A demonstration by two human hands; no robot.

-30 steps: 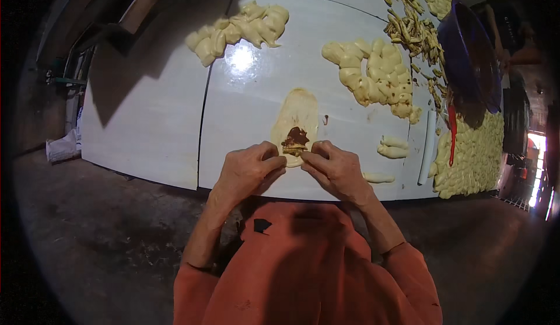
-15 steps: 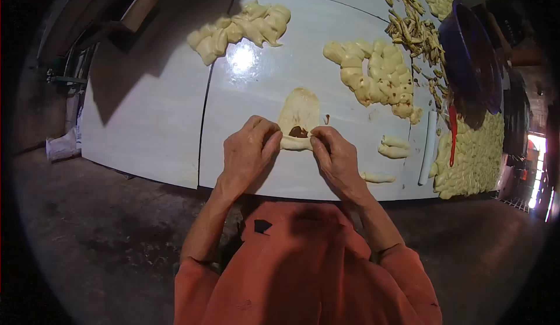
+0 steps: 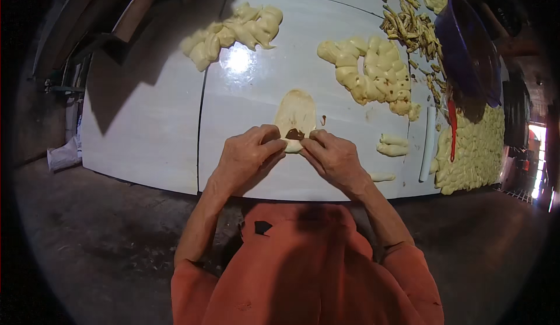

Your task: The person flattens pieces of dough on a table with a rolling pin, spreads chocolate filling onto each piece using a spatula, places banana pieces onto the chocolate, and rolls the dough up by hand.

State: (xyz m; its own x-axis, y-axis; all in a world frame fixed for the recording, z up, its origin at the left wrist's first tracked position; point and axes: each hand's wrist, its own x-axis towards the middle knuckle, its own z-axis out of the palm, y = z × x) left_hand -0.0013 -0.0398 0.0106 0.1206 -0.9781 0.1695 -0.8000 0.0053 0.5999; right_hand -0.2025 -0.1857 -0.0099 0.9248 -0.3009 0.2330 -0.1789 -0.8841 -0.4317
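A flattened oval of dough (image 3: pixel 296 108) lies on the white table in front of me, with a dab of dark brown filling (image 3: pixel 295 134) on its near part. The near edge is folded up into a short roll. My left hand (image 3: pixel 249 153) pinches the left end of that fold, thumb and fingers closed on it. At the right end my right hand (image 3: pixel 333 157) grips the dough the same way. A small brown smear (image 3: pixel 324 119) marks the table just right of the sheet. Finished-looking dough rolls (image 3: pixel 393 144) lie beyond my right hand.
Dough pieces sit in a clump (image 3: pixel 236 32) at far left and another cluster (image 3: pixel 373 71) at right. A white rolling pin (image 3: pixel 427 144), a red-handled tool (image 3: pixel 452 129), a purple basin (image 3: pixel 466 51), dough strips (image 3: pixel 411 30) and a dense dough bed (image 3: pixel 471 150) line the right side.
Both hands have drawn closer together along the fold, their thumbs now nearer the middle. The dough's near edge looks curled a bit further toward the filling. The view has shifted slightly.
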